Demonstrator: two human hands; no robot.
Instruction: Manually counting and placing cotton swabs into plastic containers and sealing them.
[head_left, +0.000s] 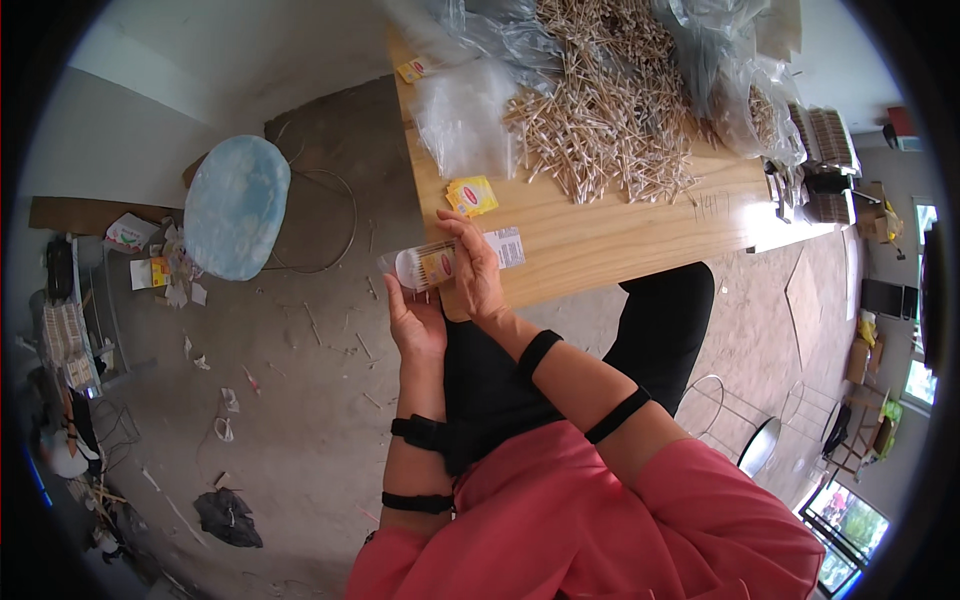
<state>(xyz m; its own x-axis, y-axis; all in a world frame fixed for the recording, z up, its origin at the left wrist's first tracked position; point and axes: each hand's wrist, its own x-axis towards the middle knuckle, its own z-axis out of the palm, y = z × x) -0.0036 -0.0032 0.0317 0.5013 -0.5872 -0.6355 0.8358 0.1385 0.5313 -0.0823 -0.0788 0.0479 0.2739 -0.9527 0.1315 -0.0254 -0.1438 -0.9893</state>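
Note:
A clear plastic packet of cotton swabs [433, 266] with a yellow card in it lies across my hands at the table's left corner. White swab tips show at its left end. My left hand [415, 318] holds it from below, thumb up along its end; the other fingers are partly hidden. My right hand [479, 272] rests against the packet's right part, its fingers stretched toward the far side. Past my right hand, a pale printed flat piece [506, 247] sticks out; whether it belongs to the packet I cannot tell. Just beyond lie several yellow cards [470, 195].
A big heap of loose cotton swabs [610, 120] covers the far part of the wooden table [620, 230]. Empty clear bags [465, 120] lie left of it. A blue-topped stool [238, 207] stands at the left, and litter is scattered over the floor [310, 400].

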